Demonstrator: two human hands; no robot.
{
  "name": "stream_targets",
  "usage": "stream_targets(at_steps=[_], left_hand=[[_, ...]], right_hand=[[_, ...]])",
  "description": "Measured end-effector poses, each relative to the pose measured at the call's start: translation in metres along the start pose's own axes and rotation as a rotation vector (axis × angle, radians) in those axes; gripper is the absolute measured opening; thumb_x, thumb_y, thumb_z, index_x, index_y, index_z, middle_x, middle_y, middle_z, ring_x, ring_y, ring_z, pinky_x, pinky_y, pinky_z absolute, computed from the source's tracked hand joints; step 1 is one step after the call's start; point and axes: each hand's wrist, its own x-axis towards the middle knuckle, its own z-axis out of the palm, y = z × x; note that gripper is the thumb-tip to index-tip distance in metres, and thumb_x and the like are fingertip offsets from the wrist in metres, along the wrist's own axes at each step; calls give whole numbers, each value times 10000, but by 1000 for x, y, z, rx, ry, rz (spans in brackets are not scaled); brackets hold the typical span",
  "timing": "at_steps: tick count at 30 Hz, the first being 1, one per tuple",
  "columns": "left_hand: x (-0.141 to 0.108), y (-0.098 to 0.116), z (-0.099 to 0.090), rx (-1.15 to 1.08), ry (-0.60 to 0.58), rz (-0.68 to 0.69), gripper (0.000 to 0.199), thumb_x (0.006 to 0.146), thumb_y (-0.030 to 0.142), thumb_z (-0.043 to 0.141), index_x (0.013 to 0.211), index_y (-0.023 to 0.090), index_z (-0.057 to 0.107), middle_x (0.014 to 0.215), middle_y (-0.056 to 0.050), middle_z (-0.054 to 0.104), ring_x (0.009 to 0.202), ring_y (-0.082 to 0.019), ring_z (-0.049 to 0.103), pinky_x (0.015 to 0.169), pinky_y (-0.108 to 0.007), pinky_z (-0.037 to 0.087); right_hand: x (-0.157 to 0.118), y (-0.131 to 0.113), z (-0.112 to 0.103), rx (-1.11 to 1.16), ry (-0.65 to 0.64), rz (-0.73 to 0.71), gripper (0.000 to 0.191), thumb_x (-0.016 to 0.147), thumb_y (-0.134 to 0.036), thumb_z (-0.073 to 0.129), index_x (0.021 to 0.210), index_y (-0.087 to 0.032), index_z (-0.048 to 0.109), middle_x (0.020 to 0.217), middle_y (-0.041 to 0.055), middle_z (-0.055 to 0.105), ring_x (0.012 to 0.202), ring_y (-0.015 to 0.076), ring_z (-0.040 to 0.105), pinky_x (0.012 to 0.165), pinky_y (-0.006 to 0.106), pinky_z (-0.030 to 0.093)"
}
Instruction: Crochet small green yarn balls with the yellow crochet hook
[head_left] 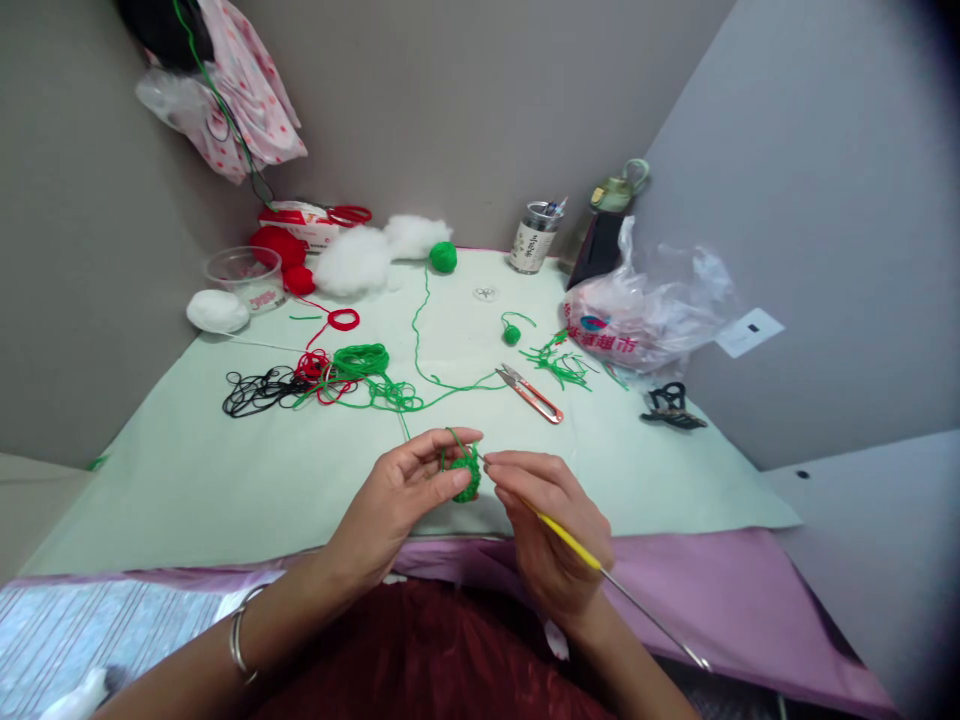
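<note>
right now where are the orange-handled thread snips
In the head view, the orange-handled thread snips lie right of centre, between the right hand and the green yarn clippings.

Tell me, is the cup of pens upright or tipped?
Upright: the cup stands on the table, pens poking out of its top.

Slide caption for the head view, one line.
Left hand holds green crocheted piece; right hand holds yellow-handled crochet hook at its edge.

Green crochet piece (pixel 469 484) partly hidden by left hand (pixel 401 490). Right hand (pixel 559 520) hides part of yellow-handled hook (pixel 571 543). Far beyond left hand, dark object (pixel 169 32) cut by top edge.
</note>
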Motion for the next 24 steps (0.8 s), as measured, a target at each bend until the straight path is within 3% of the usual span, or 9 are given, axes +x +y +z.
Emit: stream_targets(at_steps=[4, 8, 15, 21, 24], left_hand=[[-1, 1, 3, -45, 0, -46, 390, 787, 383, 891, 1157, 279, 824, 1049, -47, 735, 1060, -204, 603, 914, -295, 462], [-3, 1, 5, -59, -16, -89, 306, 785, 372, 890, 1074, 278, 851, 1104, -50, 752, 998, -191, 607, 892, -306, 456], [-3, 2, 5, -83, 6, -94, 313, 762, 345, 899, 1058, 256, 847, 1074, -58, 736, 963, -191, 588, 829, -294, 456], [-3, 5, 4, -155, -26, -136, 250, 796, 359, 875, 1002, 222, 839, 936, -39, 697, 827, -141, 579, 783, -261, 449], [-2, 5, 2, -170, -15, -133, 272, 798, 364, 875, 1017, 207, 834, 905, -40, 684, 815, -142, 584, 784, -260, 453]], right_hand=[[3, 6, 2, 12, 63, 18, 402, 931, 15, 638, 1191, -271, 750, 1054, 53, 761, 931, 158, 743, 752, 279, 604], [9, 13, 1, 58, 152, 117, 367, 947, -15, 629, 1125, -305, 766, 977, 24, 751, 909, 169, 711, 760, 316, 583], [13, 13, -1, 168, 120, 217, 236, 972, -107, 648, 1051, -284, 783, 918, 23, 756, 865, 184, 696, 761, 348, 561], [15, 20, -1, 391, 224, 537, 112, 977, -252, 681, 943, -224, 784, 872, 20, 743, 715, 138, 687, 687, 296, 573], [17, 23, -1, 490, 313, 615, 136, 956, -299, 701, 902, -198, 773, 854, 27, 737, 656, 131, 678, 648, 292, 573]])
